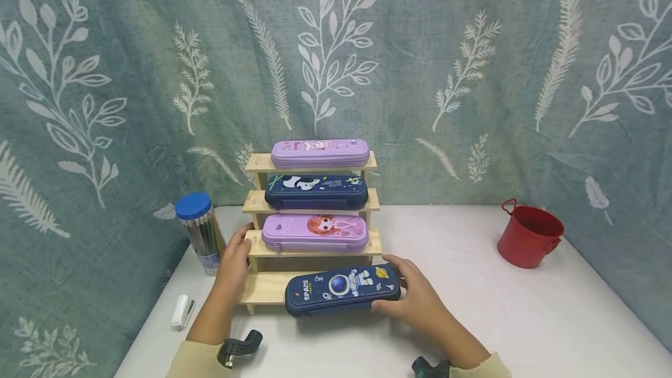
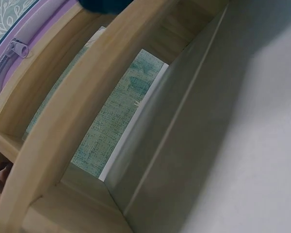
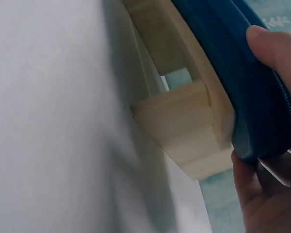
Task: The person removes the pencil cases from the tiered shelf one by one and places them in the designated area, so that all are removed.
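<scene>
Head view: white table (image 1: 472, 284) before leafy curtain (image 1: 399, 86), left hand (image 1: 234, 261) holding rack (image 1: 264, 289), right hand (image 1: 415, 296) gripping navy case (image 1: 342, 289).

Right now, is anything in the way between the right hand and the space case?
No, nothing visible is: the right hand grips the space case directly, at its right end.

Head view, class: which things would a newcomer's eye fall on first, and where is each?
First, the dark blue zipped pencil case with an astronaut print, its right end held by the person's right hand at the lowest step of the pale wooden four-step rack. Next, the bright red round bucket, standing apart on the white table, to the right.
</scene>
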The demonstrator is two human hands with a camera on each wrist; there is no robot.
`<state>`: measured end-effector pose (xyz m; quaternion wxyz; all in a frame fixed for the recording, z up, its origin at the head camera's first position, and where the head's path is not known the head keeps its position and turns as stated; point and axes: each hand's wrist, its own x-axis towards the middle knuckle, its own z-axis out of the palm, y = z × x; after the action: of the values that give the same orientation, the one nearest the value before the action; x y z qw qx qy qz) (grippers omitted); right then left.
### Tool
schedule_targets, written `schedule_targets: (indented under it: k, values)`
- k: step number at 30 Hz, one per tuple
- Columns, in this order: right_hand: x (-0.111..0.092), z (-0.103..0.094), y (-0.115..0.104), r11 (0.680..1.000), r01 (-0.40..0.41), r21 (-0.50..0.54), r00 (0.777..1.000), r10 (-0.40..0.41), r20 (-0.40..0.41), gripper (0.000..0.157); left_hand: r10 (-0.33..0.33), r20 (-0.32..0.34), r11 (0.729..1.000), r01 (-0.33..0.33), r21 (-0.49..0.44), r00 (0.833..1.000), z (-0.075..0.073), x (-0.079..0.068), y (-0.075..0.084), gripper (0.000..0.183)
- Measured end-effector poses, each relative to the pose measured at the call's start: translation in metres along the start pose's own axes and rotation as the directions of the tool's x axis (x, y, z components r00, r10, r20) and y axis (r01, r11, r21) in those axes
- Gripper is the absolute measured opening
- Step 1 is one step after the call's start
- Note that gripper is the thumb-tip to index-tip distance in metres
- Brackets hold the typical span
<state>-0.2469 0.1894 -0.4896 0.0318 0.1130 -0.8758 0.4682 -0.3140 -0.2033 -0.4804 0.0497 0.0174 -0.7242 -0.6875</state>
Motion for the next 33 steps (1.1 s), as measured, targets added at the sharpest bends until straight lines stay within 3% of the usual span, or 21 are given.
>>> schedule_targets:
  k: [5,15,26,33]
  values:
    - [-0.004,-0.015,0.006,0.997,-0.057,0.045,0.998,0.057,0.002,0.103,0.009,0.009,1.000,-0.009,-0.017,1.000,0.001,0.000,0.001,0.052]
    - [-0.013,-0.039,0.021,0.999,-0.031,-0.014,0.999,0.030,-0.028,0.093,-0.002,0.006,1.000,0.002,-0.005,1.000,0.000,0.000,0.001,0.052]
    - [-0.029,-0.087,0.044,0.997,-0.073,-0.023,0.994,0.071,-0.080,0.098,0.004,0.010,1.000,-0.004,-0.016,1.000,-0.001,0.000,0.000,0.052]
    - [-0.039,-0.114,0.050,0.989,-0.142,-0.048,0.985,0.136,-0.109,0.098,0.001,0.009,1.000,-0.001,-0.021,1.000,0.000,-0.001,0.000,0.052]
